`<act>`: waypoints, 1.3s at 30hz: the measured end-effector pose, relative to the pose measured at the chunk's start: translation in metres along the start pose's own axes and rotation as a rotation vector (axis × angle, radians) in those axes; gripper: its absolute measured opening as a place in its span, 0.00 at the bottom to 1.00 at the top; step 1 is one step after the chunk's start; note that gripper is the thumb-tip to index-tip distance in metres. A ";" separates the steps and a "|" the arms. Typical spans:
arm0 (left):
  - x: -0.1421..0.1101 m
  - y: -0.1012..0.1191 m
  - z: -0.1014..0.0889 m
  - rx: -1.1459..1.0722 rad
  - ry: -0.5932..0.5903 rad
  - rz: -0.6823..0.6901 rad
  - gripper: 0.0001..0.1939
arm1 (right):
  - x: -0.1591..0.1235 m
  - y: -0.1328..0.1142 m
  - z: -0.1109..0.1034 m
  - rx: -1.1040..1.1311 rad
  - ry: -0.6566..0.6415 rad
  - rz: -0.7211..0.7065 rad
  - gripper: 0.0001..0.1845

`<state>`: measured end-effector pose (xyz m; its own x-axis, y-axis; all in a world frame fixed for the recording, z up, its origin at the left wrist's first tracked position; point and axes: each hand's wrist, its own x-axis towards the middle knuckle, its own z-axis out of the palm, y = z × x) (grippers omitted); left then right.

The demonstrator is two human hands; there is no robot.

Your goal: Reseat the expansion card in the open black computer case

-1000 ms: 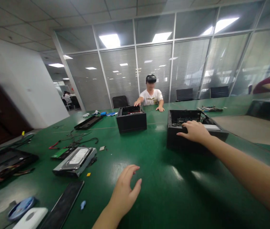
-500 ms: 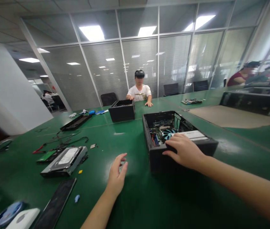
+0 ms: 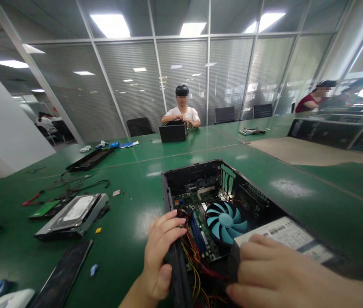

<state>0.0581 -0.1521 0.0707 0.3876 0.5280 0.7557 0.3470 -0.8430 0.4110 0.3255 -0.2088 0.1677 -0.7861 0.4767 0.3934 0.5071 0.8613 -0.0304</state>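
Note:
An opened black computer case (image 3: 197,171) lies close in front of me. My left hand (image 3: 162,256) is on its left wall, with the fingers bent over the rim and the thumb outside. My right hand (image 3: 265,265) is curled at the near end of the silver power supply (image 3: 284,233); its fingertips and whatever they grip are hidden. Inside the case, a fan with light blue blades (image 3: 226,220) sits above the green motherboard (image 3: 197,199). Red and yellow cables (image 3: 194,256) run between my hands.
On the left lie a hard drive in a bracket (image 3: 75,214), loose cables (image 3: 69,184), a black panel (image 3: 62,273) and a black tray (image 3: 90,159). Across the green table, a person (image 3: 181,109) handles another black case (image 3: 172,131). A glossy black case (image 3: 335,130) stands right.
The case has been drawn nearer and turned. My left hand has gone from above the table to the case wall, and my right hand from the near rim to the power supply.

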 end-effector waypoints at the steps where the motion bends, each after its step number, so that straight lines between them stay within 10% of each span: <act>1: 0.000 -0.001 0.001 -0.008 0.011 0.005 0.31 | 0.013 0.013 -0.011 0.018 -0.026 0.025 0.08; 5: -0.001 -0.005 0.007 0.017 0.073 0.014 0.31 | 0.084 0.090 -0.024 -0.086 -0.151 0.212 0.16; 12: -0.003 -0.006 0.011 0.059 0.091 -0.002 0.30 | 0.150 0.186 0.063 -0.410 -0.657 0.348 0.17; 21: -0.004 -0.003 0.004 0.148 0.059 -0.056 0.34 | 0.139 0.208 0.100 -0.369 -0.580 0.333 0.14; 39: -0.003 -0.003 0.006 0.116 0.085 -0.051 0.35 | 0.135 0.214 0.069 -0.140 -0.589 0.189 0.11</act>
<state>0.0611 -0.1501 0.0639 0.2948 0.5550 0.7779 0.4623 -0.7953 0.3922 0.3037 0.0521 0.1510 -0.7211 0.6690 -0.1801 0.6660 0.7410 0.0861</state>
